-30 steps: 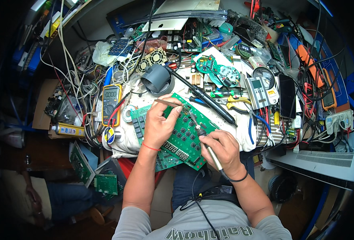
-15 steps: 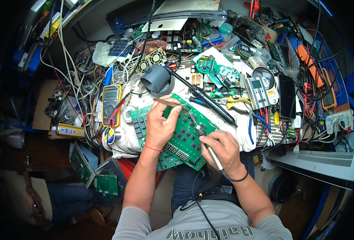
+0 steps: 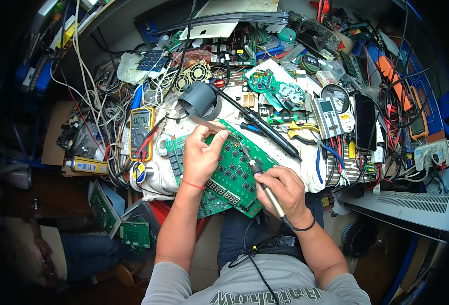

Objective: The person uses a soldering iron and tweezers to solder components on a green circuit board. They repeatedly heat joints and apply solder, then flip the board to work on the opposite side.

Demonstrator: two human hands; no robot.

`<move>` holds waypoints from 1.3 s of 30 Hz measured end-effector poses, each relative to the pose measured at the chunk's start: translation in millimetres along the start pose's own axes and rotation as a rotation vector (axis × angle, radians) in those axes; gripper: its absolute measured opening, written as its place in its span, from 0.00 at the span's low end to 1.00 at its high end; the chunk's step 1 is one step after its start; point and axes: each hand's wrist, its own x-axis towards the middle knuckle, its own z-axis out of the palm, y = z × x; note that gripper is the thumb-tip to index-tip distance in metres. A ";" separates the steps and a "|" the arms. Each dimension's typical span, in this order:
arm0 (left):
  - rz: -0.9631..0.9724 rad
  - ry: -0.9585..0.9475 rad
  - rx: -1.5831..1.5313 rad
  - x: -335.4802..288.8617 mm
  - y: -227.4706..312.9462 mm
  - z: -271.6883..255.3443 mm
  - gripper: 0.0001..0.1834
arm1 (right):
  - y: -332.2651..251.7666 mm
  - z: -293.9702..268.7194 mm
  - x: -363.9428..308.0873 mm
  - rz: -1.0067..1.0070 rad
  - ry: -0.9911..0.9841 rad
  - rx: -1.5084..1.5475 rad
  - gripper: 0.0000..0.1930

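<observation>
Tweezers (image 3: 202, 121) have swung, back end farther out, left hand (image 3: 206, 152) shifting slightly with them. Green circuit board (image 3: 241, 161) lies between both hands. Right hand (image 3: 284, 190), at board's right edge, curls around soldering iron (image 3: 271, 199); left, over board's left side, pinches tweezers. Gray cylinder (image 3: 197, 100) beyond board.

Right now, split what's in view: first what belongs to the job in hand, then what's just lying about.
Apparently in use:
- slim metal tool, likely tweezers, in the left hand
- soldering iron in the right hand
- green button board beneath both hands

Apparently lying about:
- yellow multimeter
- yellow-handled pliers
- grey cylindrical piece
</observation>
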 end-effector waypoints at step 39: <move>0.027 0.033 0.087 -1.4 3.6 -0.2 0.09 | 4.3 -2.6 -2.6 -0.026 -0.008 0.007 0.20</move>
